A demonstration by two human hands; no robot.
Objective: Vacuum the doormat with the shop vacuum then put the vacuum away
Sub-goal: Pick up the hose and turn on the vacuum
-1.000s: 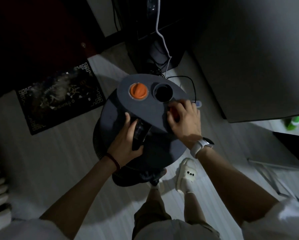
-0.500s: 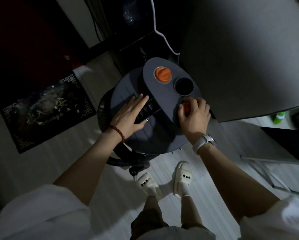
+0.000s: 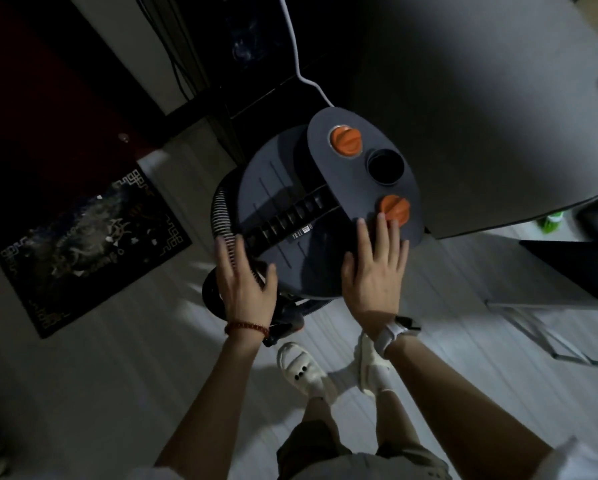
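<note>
Head view: the shop vacuum (image 3: pixel 311 216) stands on the floor against the grey cabinet (image 3: pixel 463 98), well right of the doormat (image 3: pixel 82 247), which carries pale debris. Both my hands have come off it since a second ago. My left hand (image 3: pixel 245 282) hovers with fingers spread near the hose (image 3: pixel 221 216); my right hand (image 3: pixel 373 271) lies flat, fingertips beside the near orange knob (image 3: pixel 394 207). Judgement: vacuuming not begun. Open port (image 3: pixel 385 166): contents dark.
</note>
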